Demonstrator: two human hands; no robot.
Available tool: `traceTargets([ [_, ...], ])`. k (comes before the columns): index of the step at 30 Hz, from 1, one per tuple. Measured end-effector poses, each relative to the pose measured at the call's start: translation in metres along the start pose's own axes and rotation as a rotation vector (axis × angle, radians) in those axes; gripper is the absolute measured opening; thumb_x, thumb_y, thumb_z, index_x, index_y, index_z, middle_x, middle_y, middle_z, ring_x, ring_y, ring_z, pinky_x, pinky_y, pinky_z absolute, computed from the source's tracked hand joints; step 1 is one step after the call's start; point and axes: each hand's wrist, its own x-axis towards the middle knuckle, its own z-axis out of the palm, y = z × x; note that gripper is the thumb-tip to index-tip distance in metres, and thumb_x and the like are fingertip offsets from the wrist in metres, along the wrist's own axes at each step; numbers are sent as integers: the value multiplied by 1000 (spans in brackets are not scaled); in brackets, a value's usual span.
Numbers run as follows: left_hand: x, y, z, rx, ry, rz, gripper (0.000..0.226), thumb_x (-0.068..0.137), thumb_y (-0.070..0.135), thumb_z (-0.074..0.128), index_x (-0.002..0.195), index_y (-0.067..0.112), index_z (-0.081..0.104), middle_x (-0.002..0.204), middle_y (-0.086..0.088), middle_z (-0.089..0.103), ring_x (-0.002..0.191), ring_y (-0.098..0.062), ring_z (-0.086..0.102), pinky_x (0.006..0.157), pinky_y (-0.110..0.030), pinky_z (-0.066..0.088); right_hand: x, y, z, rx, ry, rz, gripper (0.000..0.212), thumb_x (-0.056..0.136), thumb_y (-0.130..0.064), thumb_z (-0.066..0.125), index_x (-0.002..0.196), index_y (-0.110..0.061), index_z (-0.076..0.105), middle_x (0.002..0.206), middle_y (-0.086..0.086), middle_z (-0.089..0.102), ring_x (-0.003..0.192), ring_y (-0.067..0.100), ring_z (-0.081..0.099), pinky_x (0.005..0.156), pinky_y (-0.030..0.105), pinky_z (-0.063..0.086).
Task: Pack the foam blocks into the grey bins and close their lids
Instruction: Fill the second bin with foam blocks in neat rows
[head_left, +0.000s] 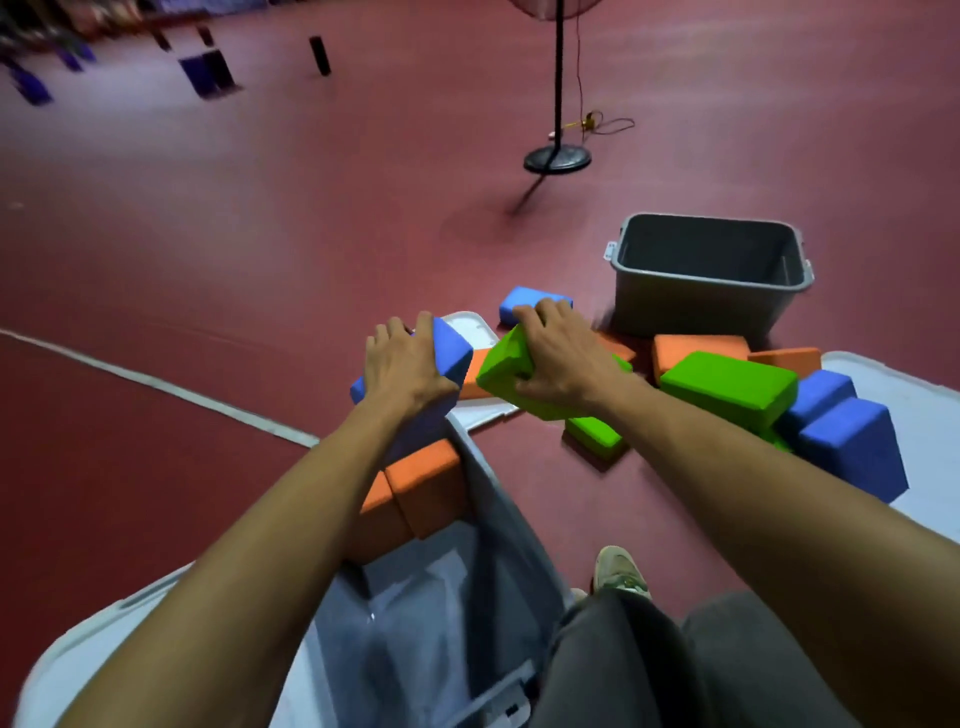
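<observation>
Can't read white tag (609, 251) on far grey bin (711, 291), too small. Gripping blue block (454, 358) w/ left hand (408, 369) above near grey bin (498, 519), over orange blocks (426, 483) inside. Clamping green block (506, 369) w/ right hand (563, 358), just beside, prob. over white lid (475, 325). Loose blocks (727, 387) piled by far grey bin; fan stand (558, 156) well behind.

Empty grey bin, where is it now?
Head view, upper right: the empty grey bin stands on the red floor just beyond the loose foam blocks.
</observation>
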Motion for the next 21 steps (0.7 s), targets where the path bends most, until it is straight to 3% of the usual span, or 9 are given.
traceTargets([
  [5,-53,-39,-22,119,-110,-6,88,72,48,77,145,26,33,123,-18,57,111,-40,53,92,-45,40,1,-60,-12,-32,-79,-151,91,73,-52,72,146,-11,35,127,12,51,109,38,48,85,52,48],
  [9,-91,-61,-29,88,-177,-65,89,74,44,78,148,30,29,129,-15,53,117,-44,52,94,-54,41,-1,-103,-10,-102,-143,-291,82,73,-45,73,140,-14,37,126,10,51,111,36,49,75,46,45],
  [15,-122,-89,-5,101,-200,-91,92,76,37,74,152,36,22,133,-7,49,118,-41,50,91,-53,41,8,-139,7,-83,-299,-416,76,71,-25,72,137,-8,38,119,13,52,106,36,51,84,51,49],
  [21,-131,-100,48,59,-327,-120,79,75,35,77,140,16,35,136,-8,52,124,-37,51,96,-55,42,9,-141,65,-64,-445,-458,79,74,-22,76,141,-5,37,126,17,56,113,37,56,89,45,49],
])
